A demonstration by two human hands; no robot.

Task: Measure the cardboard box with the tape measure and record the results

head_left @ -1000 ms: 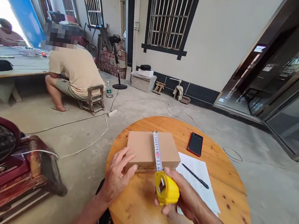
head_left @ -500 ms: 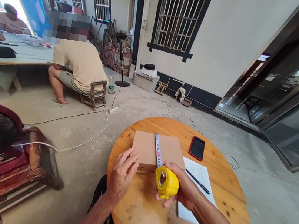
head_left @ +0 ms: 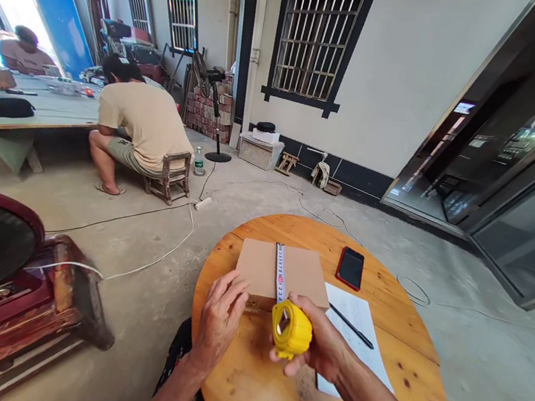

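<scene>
Not much has changed in the last half second, tbh: the yellow tape measure (head_left: pixel 295 332) has slid a touch left in the frame, and its blade (head_left: pixel 280 269) lies across the brown box (head_left: pixel 257 266), same as a moment ago. To me that looks like a measurement being held steady. The box lies flat mid-frame, on the left half of the round table (head_left: pixel 408 335).

The right hand (head_left: pixel 324 343) is wrapped around the tape's case. The left hand (head_left: pixel 220 314) has its fingers loosely spread at the box's near left corner (touching or just beside it, can't swear to which).

Hard to make out: whether the blade's far end is hooked over the back edge, and most of the small digits. The right fingers mostly vanish behind the case, the right hand covers part of the paper (head_left: pixel 355 307), and the dark red machine (head_left: pixel 32 293) at lower left is cut off by the frame.
</scene>
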